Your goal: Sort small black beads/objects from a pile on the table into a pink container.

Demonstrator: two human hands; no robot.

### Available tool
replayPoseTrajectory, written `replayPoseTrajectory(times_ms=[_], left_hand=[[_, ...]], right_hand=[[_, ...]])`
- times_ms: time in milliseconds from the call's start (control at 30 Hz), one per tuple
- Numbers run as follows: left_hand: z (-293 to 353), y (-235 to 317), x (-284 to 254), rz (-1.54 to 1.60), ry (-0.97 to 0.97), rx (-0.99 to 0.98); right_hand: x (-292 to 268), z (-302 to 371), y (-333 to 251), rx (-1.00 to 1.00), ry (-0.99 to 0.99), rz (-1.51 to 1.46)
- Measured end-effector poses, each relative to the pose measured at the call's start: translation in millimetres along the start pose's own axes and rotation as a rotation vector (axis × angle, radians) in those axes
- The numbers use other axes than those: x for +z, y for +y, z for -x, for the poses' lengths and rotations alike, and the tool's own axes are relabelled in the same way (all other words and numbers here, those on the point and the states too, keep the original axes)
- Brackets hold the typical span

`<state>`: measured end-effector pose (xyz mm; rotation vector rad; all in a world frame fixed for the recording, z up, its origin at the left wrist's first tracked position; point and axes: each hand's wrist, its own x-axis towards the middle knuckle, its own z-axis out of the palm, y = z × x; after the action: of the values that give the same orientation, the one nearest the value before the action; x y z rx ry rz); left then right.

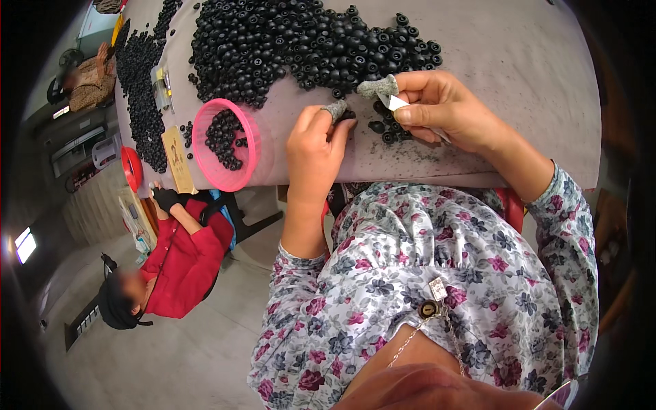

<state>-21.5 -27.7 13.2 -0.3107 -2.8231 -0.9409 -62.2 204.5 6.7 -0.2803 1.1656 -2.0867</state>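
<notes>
1. In the head view, a table draped in mauve-grey cloth spans the upper part, dark crumbs scattered over it near the right hand.
2. On the cloth, a broad heap of black round pieces lies beyond the hands; a pink basket to the left holds more.
3. The left hand pinches a black piece between thumb and covered forefinger, just above the cloth.
4. The right hand's thumb and fingers are closed on a white, flat-tipped tool, over a small cluster of pieces.
5. Farther left are a tan card and a red bowl.
6. Around the table, a co-worker in red sits above a pale grey floor; another person is farther back.
</notes>
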Motion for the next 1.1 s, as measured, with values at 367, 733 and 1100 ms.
replayPoseTrajectory(times_ms=[367, 733, 1100], left_hand=[[-3, -2, -3, -0.161, -0.007, 0.142], [-1, 7, 0, 1.25, 0.025, -0.602], [5, 26, 19, 1.661, -0.144, -0.858]], right_hand=[[3, -2, 0, -0.004, 0.021, 0.066], [18, 8, -12, -0.083, -0.019, 0.205], [13, 10, 1, -0.231, -0.046, 0.446]])
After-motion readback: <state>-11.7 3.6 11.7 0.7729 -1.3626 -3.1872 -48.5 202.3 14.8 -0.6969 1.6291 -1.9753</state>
